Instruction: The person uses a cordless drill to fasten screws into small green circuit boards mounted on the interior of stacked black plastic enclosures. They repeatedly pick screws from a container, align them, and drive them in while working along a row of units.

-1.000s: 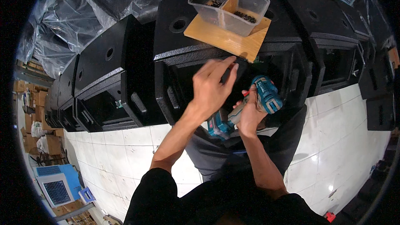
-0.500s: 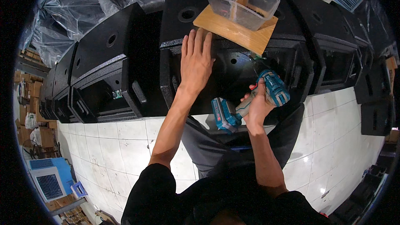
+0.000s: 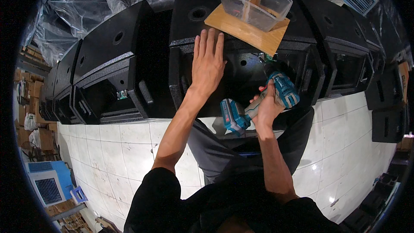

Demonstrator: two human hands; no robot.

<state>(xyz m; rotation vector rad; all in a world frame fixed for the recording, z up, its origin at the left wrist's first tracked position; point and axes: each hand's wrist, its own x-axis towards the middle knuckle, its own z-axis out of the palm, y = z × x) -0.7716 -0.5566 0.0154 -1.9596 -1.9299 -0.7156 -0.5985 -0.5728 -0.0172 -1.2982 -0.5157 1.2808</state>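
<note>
Teal cordless driver (image 3: 286,89), right hand (image 3: 267,111) wrapped round its grip, points into the black speaker cabinet (image 3: 183,25). Left hand (image 3: 208,68), curled earlier, now lies flat against the cabinet's front, fingers extended, nothing visibly held, apparently bracing it.

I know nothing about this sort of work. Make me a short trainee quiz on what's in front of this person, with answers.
1. Multiple choice: which hand holds the drill?
A) left
B) right
C) both

2. True or false: the tub stands on a wooden board.

3. Fill in: the left hand is spread out, its fingers over the upper front edge of the black ____.

Key:
1. B: the right hand is wrapped around its handle.
2. True.
3. Cabinet.
</note>
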